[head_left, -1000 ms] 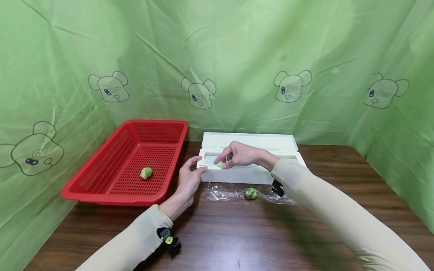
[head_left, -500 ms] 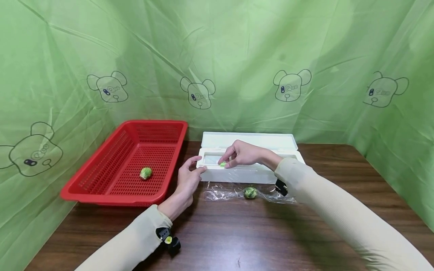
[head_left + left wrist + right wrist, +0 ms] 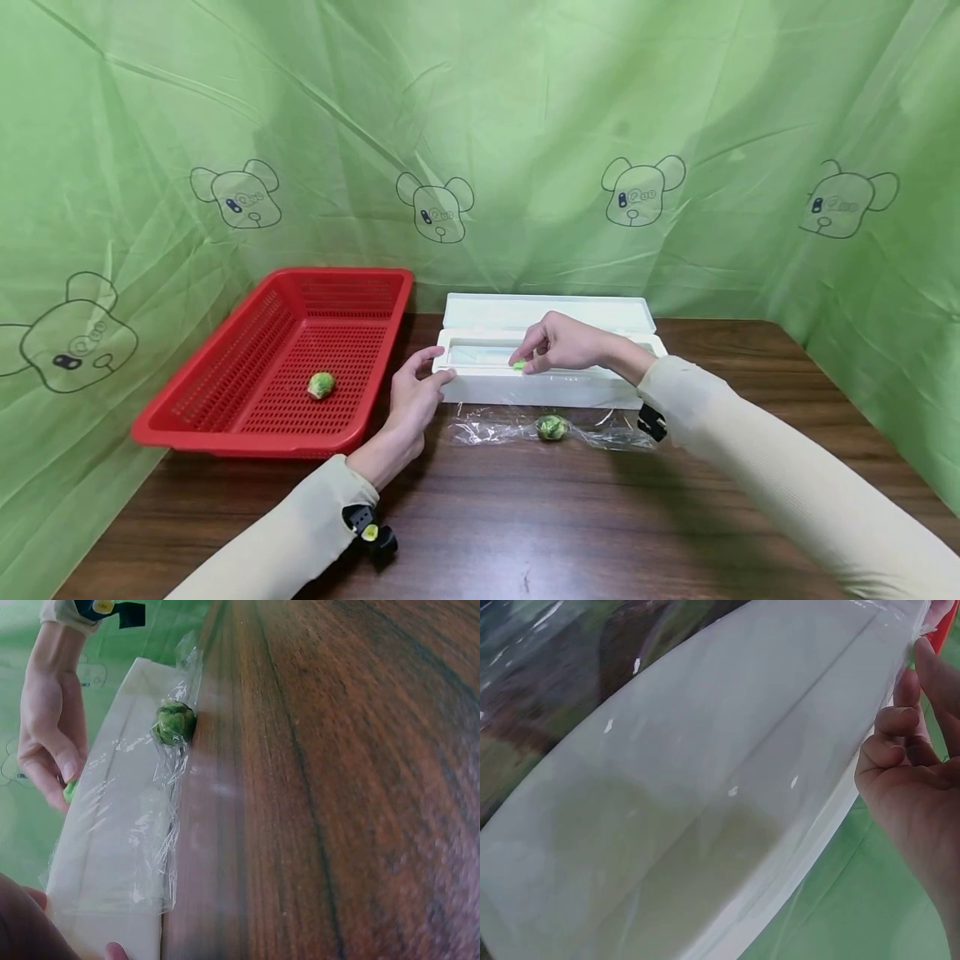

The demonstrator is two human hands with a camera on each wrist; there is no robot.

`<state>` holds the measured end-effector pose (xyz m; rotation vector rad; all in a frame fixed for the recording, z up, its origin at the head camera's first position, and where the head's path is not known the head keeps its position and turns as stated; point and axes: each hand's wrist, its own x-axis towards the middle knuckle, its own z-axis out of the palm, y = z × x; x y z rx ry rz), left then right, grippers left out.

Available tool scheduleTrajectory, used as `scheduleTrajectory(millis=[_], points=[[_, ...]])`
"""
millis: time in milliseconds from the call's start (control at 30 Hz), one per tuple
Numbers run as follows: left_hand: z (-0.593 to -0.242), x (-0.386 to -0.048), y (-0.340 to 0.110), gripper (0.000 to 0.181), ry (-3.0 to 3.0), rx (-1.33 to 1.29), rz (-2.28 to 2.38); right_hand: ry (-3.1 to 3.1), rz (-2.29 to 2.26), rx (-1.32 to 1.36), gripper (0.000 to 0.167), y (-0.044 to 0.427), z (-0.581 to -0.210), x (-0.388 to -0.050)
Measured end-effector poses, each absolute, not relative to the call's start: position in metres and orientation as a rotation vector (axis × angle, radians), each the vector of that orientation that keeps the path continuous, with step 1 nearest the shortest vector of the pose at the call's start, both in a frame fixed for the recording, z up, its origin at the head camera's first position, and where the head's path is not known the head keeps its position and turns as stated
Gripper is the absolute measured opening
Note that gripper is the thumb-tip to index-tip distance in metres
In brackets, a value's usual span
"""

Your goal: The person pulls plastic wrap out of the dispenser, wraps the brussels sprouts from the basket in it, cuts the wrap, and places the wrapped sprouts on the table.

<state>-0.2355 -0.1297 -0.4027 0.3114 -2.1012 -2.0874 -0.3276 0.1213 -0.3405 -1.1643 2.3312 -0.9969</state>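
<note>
- right hand (image 3: 566, 343): thumb and fingertips, nearly together, pinch the green slider (image 3: 518, 365) between them at the front rim of the cling-film dispenser (image 3: 525, 389)
- left hand (image 3: 414, 398): thumb and fingers, parted, grip its left end

We have room to pass a hand low over the wooden table (image 3: 480, 517), between the left sleeve (image 3: 277, 537) and the right sleeve (image 3: 787, 471), until the Brussels sprout (image 3: 552, 427) and plastic wrap (image 3: 483, 432) lying before the white wrap dispenser (image 3: 502, 389). Bare wood right of the dispenser also gives us passage, though the right sleeve bars its near approach. The left hand (image 3: 415, 398) blocks the near gap beside the red basket (image 3: 247, 442); the right hand (image 3: 570, 343), pinching the green slider (image 3: 518, 365), overhangs the dispenser's top. Its raised lid (image 3: 487, 312) and the green curtain (image 3: 540, 258) bound the far side.
</note>
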Motion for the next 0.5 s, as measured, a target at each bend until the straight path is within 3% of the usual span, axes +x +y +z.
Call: scheduleTrajectory(millis=[500], points=[[-0.401, -0.235, -0.129, 0.043, -2.108, 0.306, -2.084, 2.358, -1.048, -1.091, 0.026, 0.158, -0.343, -0.325]])
